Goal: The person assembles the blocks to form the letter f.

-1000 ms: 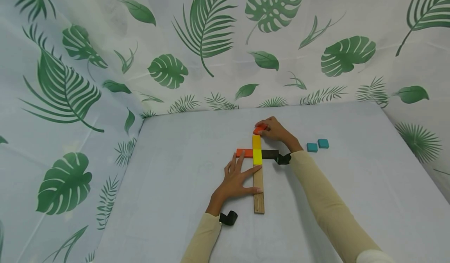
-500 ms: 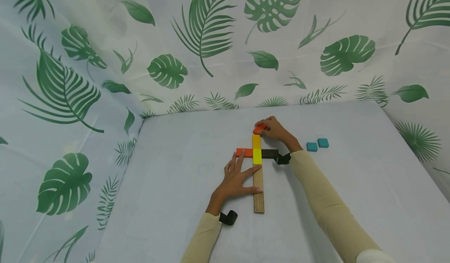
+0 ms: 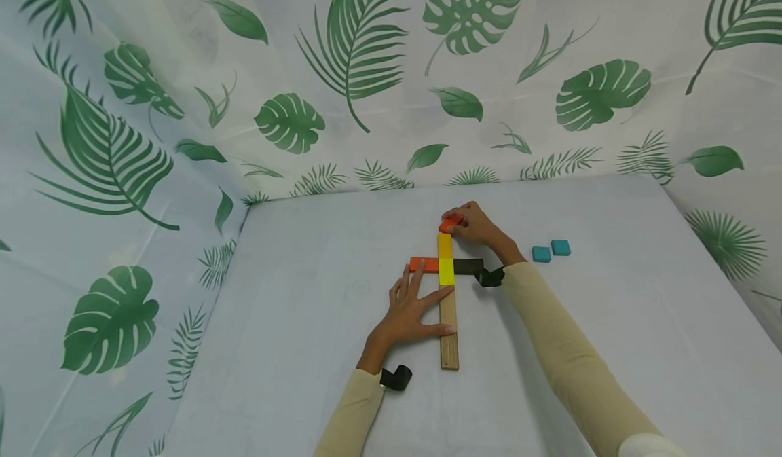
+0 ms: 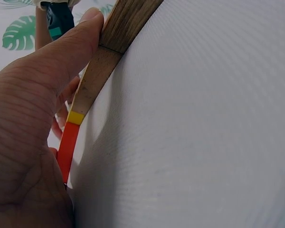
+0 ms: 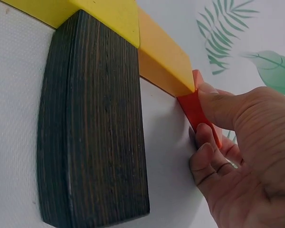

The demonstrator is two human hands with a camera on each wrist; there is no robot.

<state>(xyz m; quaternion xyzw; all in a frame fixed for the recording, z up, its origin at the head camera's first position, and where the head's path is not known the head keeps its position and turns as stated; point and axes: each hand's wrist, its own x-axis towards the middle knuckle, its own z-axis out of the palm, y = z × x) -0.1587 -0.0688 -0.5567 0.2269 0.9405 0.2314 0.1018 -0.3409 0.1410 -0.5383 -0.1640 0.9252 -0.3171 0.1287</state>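
Wooden blocks form a cross on the white table. At its centre is a bright yellow block point(image 3: 447, 271), with an orange-yellow block point(image 3: 444, 246) above it. A red-orange block point(image 3: 431, 265) lies to its left, and a dark striped block point(image 3: 468, 267) to its right. Two plain wood blocks run below, a paler one point(image 3: 448, 311) and a browner one point(image 3: 449, 355). Fingers spread, my left hand point(image 3: 408, 318) touches the left red block and the plain blocks. My right hand point(image 3: 479, 227) pinches a red block point(image 5: 194, 109) against the orange-yellow block's far end.
Two teal blocks point(image 3: 541, 254) lie apart to the right of the right hand. Leaf-printed white cloth point(image 3: 379, 158) walls in the table's back and sides. A black wrist camera point(image 3: 397, 377) sits by the left wrist, another point(image 3: 491, 277) by the right.
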